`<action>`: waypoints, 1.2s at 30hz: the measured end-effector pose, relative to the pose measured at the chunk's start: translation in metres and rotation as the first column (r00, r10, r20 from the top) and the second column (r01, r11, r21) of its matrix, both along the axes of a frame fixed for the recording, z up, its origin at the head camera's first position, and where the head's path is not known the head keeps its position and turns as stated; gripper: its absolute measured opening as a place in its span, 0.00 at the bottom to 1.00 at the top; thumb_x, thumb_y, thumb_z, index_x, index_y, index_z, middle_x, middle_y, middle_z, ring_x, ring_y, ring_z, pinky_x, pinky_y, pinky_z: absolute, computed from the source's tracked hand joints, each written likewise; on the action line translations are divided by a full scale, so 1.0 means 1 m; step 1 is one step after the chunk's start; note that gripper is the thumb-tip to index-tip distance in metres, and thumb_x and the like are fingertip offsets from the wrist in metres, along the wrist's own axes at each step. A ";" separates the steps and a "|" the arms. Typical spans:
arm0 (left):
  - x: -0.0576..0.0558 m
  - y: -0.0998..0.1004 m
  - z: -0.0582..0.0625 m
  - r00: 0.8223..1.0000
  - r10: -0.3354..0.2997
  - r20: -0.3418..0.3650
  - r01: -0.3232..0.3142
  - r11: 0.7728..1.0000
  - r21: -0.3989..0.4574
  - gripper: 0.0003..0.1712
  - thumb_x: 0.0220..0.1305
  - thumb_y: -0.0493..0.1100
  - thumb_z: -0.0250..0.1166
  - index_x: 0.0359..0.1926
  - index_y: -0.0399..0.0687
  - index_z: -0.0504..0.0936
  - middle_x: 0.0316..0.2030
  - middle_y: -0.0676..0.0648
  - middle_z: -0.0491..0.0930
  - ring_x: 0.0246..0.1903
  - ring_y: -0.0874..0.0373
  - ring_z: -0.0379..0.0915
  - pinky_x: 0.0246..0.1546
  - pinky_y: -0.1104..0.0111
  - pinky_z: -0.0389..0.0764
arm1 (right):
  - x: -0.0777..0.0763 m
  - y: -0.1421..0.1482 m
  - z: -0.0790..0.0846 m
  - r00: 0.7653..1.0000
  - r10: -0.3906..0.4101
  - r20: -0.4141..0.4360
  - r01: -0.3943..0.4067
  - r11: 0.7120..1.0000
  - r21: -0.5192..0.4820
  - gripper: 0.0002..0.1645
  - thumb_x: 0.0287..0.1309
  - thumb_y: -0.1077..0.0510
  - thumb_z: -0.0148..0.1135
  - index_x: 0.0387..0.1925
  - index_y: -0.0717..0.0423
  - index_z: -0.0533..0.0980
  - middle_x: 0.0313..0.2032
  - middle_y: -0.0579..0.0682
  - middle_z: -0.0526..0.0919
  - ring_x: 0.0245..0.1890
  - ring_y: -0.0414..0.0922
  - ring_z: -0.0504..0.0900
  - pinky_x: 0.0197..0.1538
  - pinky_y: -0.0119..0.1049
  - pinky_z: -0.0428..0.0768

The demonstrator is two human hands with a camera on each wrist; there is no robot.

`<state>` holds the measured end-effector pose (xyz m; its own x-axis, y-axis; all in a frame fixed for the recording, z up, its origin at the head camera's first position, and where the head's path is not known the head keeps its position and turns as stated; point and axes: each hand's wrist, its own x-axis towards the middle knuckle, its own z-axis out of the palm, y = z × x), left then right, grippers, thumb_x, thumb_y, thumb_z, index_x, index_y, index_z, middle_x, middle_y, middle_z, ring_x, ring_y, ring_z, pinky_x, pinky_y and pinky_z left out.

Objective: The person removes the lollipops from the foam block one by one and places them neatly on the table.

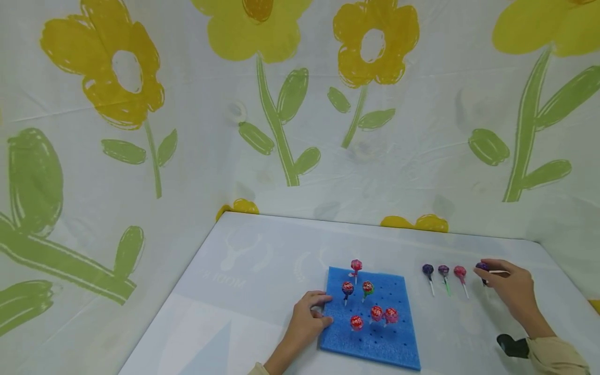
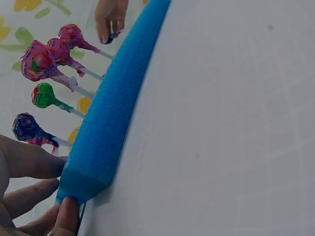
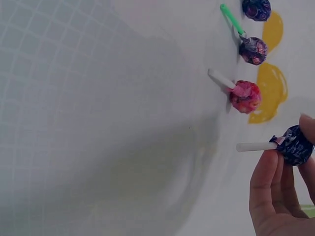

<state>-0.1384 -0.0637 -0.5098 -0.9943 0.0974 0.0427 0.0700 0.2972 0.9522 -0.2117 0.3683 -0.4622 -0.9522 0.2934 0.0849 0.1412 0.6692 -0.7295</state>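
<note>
My left hand (image 1: pixel 307 320) grips the left edge of a blue foam board (image 1: pixel 337 333); in the left wrist view its fingertips lie against the board's edge near a corner. Several wrapped lollipops stand stick-down in the board, among them a red one (image 1: pixel 356 323), a green-wrapped one (image 2: pixel 44 95) and a dark blue one (image 2: pixel 27 127). On the right, my right hand (image 1: pixel 513 286) pinches a dark purple lollipop (image 3: pixel 295 146) by its wrapped head, white stick free. Left of that hand lies a pink lollipop (image 1: pixel 460 272).
Beside the pink one lie a purple lollipop with a green stick (image 1: pixel 444 271) and a dark purple one (image 1: pixel 428 270), in a row on the white table (image 1: pixel 262 250). Small holes dot the foam. Behind hangs a flower-printed cloth (image 1: pixel 197 156).
</note>
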 end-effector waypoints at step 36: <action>-0.001 0.000 0.000 0.999 0.012 0.033 -0.012 1.000 -0.012 0.23 0.46 0.28 0.70 0.46 0.42 0.82 0.52 0.46 0.74 0.28 0.62 0.71 0.28 0.74 0.76 | -0.032 0.015 -0.026 0.989 0.097 0.111 -0.123 0.956 0.265 0.25 0.49 0.63 0.68 0.45 0.77 0.72 0.38 0.74 0.75 0.38 0.65 0.73 0.34 0.50 0.77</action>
<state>-0.1391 -0.0639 -0.5097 -0.9963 0.0858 0.0082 0.0345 0.3095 0.9503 -0.2433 0.3835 -0.4882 -0.9849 0.1650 0.0534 0.1158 0.8549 -0.5058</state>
